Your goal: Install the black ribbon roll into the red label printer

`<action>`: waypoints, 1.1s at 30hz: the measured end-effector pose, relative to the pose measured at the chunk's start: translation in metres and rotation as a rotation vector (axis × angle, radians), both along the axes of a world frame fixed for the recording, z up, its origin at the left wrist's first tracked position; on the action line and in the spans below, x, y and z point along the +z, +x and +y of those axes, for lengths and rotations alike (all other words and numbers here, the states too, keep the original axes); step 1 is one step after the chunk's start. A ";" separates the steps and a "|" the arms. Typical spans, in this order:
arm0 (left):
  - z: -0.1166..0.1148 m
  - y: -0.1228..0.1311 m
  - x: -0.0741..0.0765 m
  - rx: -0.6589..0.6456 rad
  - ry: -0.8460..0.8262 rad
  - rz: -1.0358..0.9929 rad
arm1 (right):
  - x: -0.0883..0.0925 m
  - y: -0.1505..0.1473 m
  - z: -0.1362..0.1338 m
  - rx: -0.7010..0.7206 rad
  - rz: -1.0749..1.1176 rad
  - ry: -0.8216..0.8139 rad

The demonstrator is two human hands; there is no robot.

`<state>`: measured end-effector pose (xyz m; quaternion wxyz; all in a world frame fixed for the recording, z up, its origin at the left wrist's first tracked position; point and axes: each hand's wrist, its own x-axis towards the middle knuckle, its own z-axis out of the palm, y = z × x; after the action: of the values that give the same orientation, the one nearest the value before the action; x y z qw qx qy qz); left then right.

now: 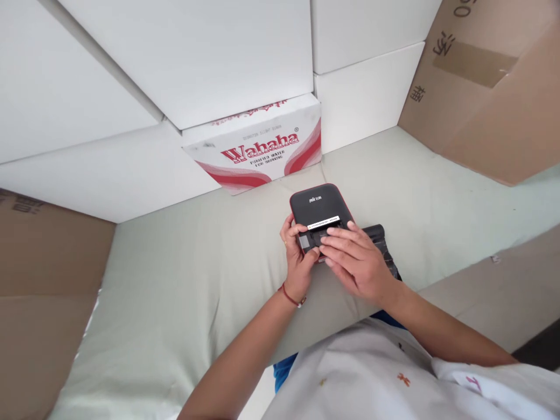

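A flat black device with a thin red edge and white lettering [315,201] sits on the cloth in front of me. Toward its near end is a recessed compartment with a white printed strip along the far side; its exact kind I cannot tell. My left hand [298,256] grips the device's left edge, thumb by the recess and fingers around the side. Over the recess lies my right hand [354,256], its fingers stretched out and touching the near part. What is under those fingers is partly hidden. A crumpled, shiny black plastic piece [377,233] lies beside my right hand.
Behind the device stands a white and red Wahaba-style water carton [262,153] against white panels [363,99]. Large brown cardboard boxes flank the work surface, one at the right [481,99] and another at the left [48,303]. Pale green cloth [175,280] covers the surface.
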<state>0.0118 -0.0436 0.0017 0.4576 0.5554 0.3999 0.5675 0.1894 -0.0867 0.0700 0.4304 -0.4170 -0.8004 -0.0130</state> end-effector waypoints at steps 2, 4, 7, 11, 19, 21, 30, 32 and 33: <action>0.003 0.000 0.002 -0.010 -0.014 -0.088 | -0.003 0.001 -0.005 0.032 -0.032 -0.001; 0.008 0.000 0.005 -0.014 -0.055 -0.222 | -0.005 0.004 -0.007 0.047 -0.041 -0.024; 0.018 -0.002 0.012 -0.008 -0.116 -0.314 | -0.008 0.008 -0.006 0.057 -0.018 -0.057; 0.026 -0.006 0.015 -0.098 -0.124 -0.320 | -0.010 0.006 -0.006 0.045 0.011 -0.045; 0.031 -0.013 0.010 -0.180 -0.228 -0.341 | -0.009 0.003 -0.005 0.035 -0.021 -0.028; 0.033 -0.014 0.009 -0.203 -0.247 -0.348 | -0.007 0.002 -0.004 0.020 -0.052 -0.014; 0.036 -0.011 0.001 -0.259 -0.174 -0.368 | 0.001 -0.002 -0.005 0.011 -0.084 -0.050; 0.036 -0.010 -0.001 -0.255 -0.152 -0.366 | 0.006 -0.001 -0.005 0.076 -0.100 -0.061; 0.035 -0.009 -0.002 -0.250 -0.148 -0.365 | 0.010 0.000 -0.003 0.140 -0.109 -0.071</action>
<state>0.0023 -0.0084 0.0000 0.6285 0.4537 0.2791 0.5668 0.1893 -0.0895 0.0805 0.3709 -0.3738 -0.8498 0.0228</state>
